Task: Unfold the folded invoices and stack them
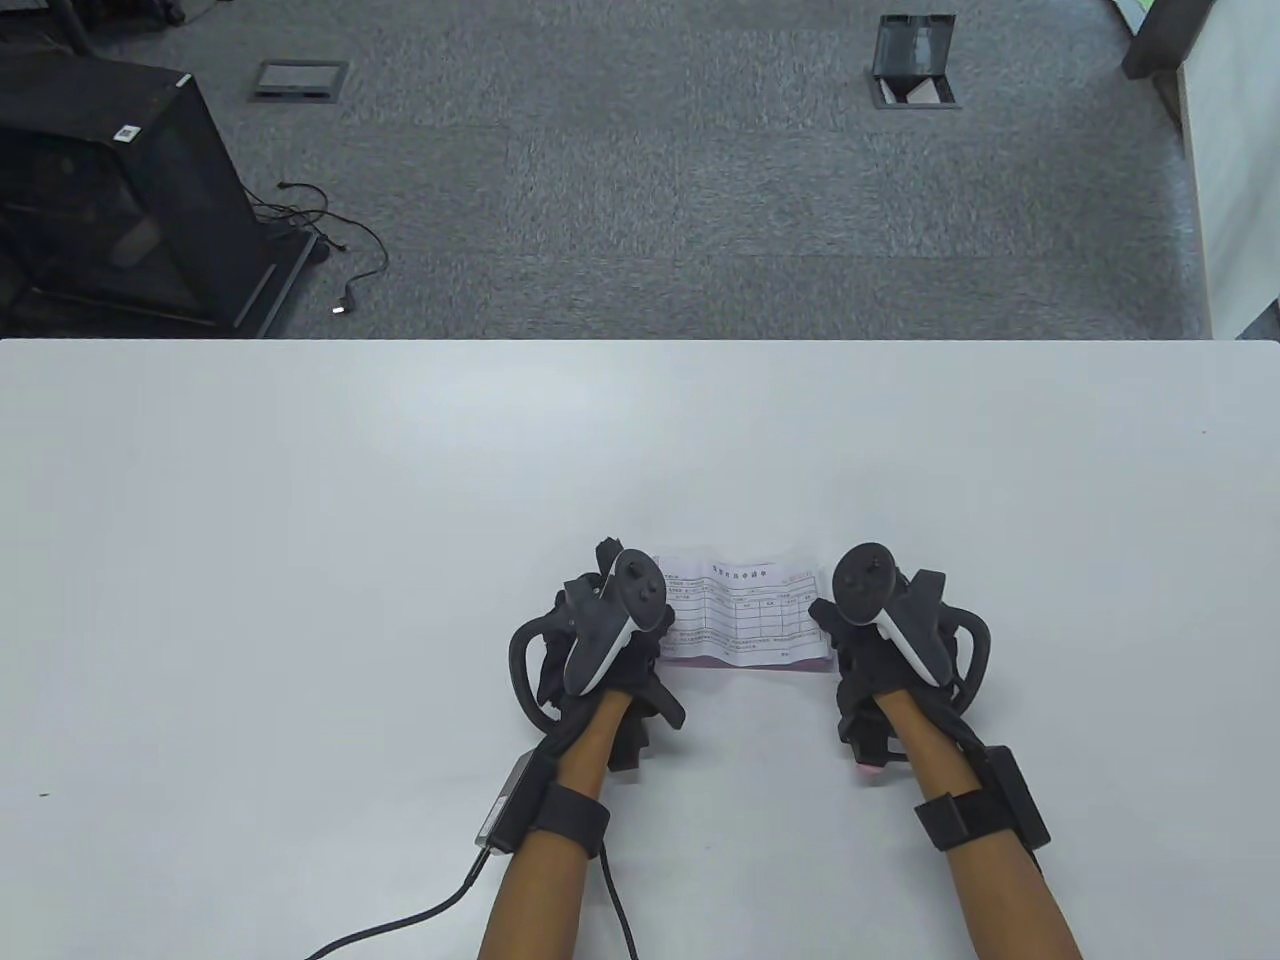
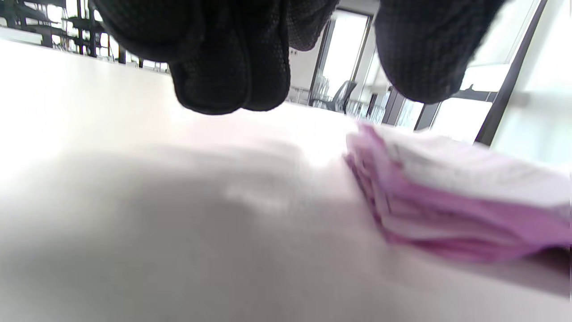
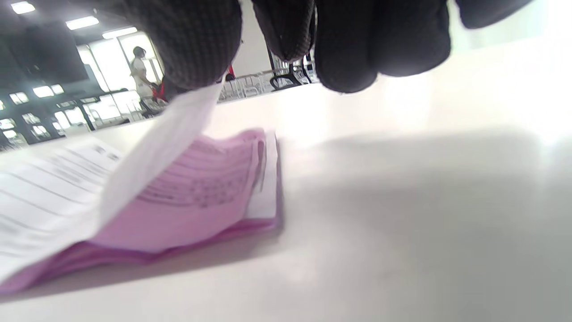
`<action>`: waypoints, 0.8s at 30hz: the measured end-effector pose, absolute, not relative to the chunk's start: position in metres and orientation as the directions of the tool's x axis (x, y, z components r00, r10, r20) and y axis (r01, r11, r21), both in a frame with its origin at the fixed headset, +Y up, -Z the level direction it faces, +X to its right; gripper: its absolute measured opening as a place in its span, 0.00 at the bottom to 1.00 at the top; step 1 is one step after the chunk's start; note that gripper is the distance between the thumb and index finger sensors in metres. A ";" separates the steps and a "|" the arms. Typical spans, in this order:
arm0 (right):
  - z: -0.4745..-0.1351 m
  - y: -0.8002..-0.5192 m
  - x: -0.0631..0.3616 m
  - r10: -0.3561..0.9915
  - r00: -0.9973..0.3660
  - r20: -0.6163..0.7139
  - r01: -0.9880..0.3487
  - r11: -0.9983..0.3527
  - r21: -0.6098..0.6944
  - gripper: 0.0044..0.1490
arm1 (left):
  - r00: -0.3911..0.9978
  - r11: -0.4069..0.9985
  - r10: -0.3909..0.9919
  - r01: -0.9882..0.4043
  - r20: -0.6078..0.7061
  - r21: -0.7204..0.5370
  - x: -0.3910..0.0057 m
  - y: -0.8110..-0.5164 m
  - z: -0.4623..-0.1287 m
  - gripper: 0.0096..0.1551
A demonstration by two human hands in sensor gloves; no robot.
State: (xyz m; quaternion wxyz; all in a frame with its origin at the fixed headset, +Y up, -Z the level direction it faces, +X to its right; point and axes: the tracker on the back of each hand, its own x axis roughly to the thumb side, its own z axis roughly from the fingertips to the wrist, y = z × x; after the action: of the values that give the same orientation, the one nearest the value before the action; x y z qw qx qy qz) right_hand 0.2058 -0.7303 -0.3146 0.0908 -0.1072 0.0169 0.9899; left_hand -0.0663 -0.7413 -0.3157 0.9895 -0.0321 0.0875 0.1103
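A stack of invoices [image 1: 745, 612] lies on the white table [image 1: 300, 550] between my hands, a white printed sheet on top and pink sheets beneath. My left hand [image 1: 610, 625] is at the stack's left edge; in the left wrist view its fingers [image 2: 228, 67] hang above the table beside the pink-and-white stack [image 2: 447, 201], holding nothing. My right hand [image 1: 880, 625] is at the stack's right edge. In the right wrist view its fingers [image 3: 192, 44] pinch the right edge of the top white sheet [image 3: 152, 161] and lift it off the pink sheets [image 3: 201, 197].
The table's far edge [image 1: 640, 342] runs across the middle of the table view, with grey carpet beyond. A cable [image 1: 400, 915] runs from my left wrist toward the near edge. A black cart [image 1: 120, 200] stands on the floor at far left.
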 end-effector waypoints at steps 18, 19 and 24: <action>-0.219 -0.730 0.244 0.169 -0.972 0.163 -0.205 -0.949 -0.239 0.45 | 0.971 0.968 0.215 -0.226 0.105 0.112 -0.110 -0.741 -0.218 0.48; -0.218 -0.734 0.245 0.166 -0.975 0.150 -0.196 -0.957 -0.212 0.46 | 0.972 0.968 0.211 -0.222 0.099 0.120 -0.110 -0.743 -0.217 0.48; -0.218 -0.746 0.245 0.095 -0.985 0.142 -0.111 -0.988 -0.109 0.47 | 0.975 0.974 0.205 -0.212 0.090 0.082 -0.109 -0.751 -0.215 0.48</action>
State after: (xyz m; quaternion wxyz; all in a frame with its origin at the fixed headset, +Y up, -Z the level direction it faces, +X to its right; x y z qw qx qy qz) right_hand 0.2452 -0.7458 -0.2185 0.0519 0.0683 -0.0584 0.9946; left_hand -0.1094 -0.7515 -0.2155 0.9926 0.0458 -0.0402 0.1050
